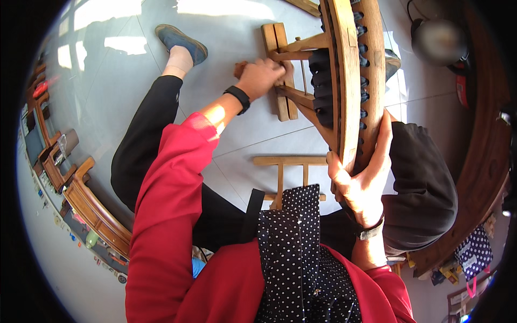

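A wooden folding stool frame (349, 64) with black cords laced along its rails stands tilted up between my legs. My right hand (363, 183) is wrapped around the near end of its two long rails. My left hand (262, 78) is closed at the wooden foot bar (281, 40), where the slanting legs meet it. A brown, cloth-like piece (240, 69) sticks out from under this hand; its kind is not clear. The left fingertips are partly blurred against the wood.
A smaller wooden frame (291, 160) lies on the pale tiled floor (231, 134) near my apron (288, 231). My shod left foot (183, 44) is at the upper left. Wooden furniture lines the left side, and a curved dark wooden edge (482, 161) runs along the right.
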`<move>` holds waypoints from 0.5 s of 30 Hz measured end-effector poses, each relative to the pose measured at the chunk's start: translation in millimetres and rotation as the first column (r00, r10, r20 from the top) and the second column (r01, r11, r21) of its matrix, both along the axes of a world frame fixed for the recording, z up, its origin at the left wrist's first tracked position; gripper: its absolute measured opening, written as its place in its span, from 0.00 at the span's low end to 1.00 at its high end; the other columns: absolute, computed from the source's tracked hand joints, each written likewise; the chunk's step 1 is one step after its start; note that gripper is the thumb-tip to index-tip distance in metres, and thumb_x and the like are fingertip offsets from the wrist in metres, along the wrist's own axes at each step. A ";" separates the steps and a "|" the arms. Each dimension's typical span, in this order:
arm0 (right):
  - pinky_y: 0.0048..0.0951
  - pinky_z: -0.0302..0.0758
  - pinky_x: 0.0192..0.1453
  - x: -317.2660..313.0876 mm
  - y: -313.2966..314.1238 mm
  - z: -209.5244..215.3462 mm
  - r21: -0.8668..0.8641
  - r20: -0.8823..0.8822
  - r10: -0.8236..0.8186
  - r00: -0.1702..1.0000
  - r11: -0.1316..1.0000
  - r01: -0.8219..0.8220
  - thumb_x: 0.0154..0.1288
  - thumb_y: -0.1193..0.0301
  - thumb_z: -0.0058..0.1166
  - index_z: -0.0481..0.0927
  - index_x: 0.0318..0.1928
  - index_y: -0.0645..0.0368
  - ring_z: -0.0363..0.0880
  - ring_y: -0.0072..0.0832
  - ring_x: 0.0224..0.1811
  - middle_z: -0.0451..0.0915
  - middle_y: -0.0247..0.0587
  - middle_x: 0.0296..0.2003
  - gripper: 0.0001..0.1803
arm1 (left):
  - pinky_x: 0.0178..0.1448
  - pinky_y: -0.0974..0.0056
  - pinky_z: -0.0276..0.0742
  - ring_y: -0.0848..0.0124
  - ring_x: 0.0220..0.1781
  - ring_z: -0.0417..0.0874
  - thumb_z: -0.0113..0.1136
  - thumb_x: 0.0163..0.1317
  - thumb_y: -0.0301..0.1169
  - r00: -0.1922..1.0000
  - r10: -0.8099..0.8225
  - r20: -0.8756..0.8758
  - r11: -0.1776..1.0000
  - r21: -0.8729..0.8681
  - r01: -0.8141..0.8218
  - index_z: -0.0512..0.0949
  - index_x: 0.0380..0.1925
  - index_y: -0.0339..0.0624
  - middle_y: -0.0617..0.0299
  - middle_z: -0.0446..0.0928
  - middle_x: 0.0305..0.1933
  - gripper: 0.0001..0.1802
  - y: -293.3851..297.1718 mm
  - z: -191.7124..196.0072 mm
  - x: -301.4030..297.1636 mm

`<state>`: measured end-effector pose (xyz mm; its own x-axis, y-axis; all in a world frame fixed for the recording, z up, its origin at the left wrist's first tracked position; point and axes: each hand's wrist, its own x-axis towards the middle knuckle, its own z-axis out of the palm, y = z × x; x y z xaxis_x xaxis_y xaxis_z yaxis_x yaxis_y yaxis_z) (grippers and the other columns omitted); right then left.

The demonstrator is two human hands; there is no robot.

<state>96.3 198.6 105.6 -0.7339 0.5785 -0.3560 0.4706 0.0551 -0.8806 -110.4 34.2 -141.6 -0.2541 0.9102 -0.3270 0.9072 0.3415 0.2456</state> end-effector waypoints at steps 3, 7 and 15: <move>0.28 0.79 0.50 1.5 2.3 4.0 -0.006 0.088 -0.011 0.996 1.000 0.012 0.51 0.67 0.69 0.50 0.77 0.67 0.79 0.27 0.43 0.80 0.49 0.51 0.57 | 0.43 0.48 0.81 0.48 0.46 0.83 0.55 0.63 0.25 0.976 0.210 0.063 0.973 0.080 -0.215 0.78 0.48 0.54 0.51 0.78 0.47 0.15 -9.2 -3.9 4.9; 0.31 0.78 0.56 -4.2 1.7 1.8 0.065 0.013 0.021 1.000 0.998 -0.022 0.51 0.65 0.70 0.51 0.77 0.67 0.80 0.30 0.48 0.79 0.52 0.53 0.57 | 0.38 0.50 0.77 0.55 0.44 0.81 0.54 0.59 0.21 0.829 0.238 0.506 0.968 -0.199 -0.156 0.79 0.48 0.51 0.53 0.80 0.47 0.18 -2.1 5.4 -7.8; 0.30 0.79 0.53 -0.2 1.2 7.3 -0.021 0.071 0.002 0.998 1.000 -0.001 0.52 0.66 0.70 0.51 0.77 0.67 0.80 0.29 0.47 0.79 0.52 0.52 0.57 | 0.19 0.67 0.62 0.74 0.21 0.70 0.50 0.46 0.12 0.396 0.680 0.617 0.659 -0.751 0.037 0.80 0.58 0.47 0.66 0.80 0.33 0.36 50.9 54.3 -24.3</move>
